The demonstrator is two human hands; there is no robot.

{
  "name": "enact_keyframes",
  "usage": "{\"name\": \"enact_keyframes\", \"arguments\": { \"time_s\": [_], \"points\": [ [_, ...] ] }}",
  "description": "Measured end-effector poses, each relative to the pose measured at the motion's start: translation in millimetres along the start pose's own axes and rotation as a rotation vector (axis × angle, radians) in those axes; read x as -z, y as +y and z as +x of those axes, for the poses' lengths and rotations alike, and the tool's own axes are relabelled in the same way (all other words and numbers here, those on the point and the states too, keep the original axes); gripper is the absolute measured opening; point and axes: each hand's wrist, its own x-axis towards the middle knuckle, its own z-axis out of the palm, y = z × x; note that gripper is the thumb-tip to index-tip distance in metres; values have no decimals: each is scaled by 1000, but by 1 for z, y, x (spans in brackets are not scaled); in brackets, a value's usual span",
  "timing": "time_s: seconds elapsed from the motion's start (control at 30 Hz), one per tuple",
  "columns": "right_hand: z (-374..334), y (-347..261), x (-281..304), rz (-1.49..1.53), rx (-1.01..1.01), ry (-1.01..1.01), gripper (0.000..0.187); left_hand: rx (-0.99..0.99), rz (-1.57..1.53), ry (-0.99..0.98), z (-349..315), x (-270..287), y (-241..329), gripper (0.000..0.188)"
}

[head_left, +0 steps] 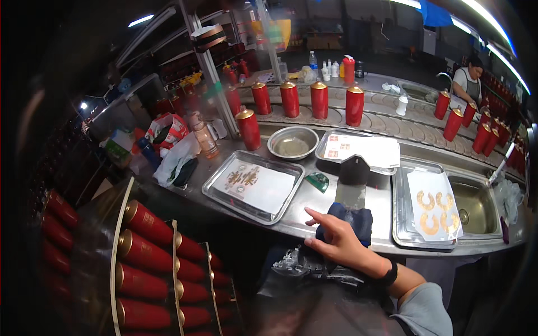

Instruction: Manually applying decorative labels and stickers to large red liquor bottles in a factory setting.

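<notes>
Blue cloth (362, 224) lies lower centre of frame, perhaps for catching drips; right hand (342, 242) before it, fingers parted, nothing visibly held.

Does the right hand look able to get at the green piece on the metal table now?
Probably yes: the green piece lies uncovered on the table, a little beyond the right hand, whose fingers look spread and empty. Nothing seems to stand between them.

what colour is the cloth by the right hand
The cloth is dark blue, clearest in the head view.
</notes>
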Motion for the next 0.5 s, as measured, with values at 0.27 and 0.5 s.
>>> {"name": "enact_keyframes", "arguments": {
  "time_s": [0.27, 0.5],
  "points": [
    [-31, 28, 50, 0, -240, 223, 66, 186, -328, -475, -12, -471, 117, 88],
    [-59, 57, 96, 37, -671, 558, 62, 428, -299, -225, -43, -700, 11, 97]
  ]
}}
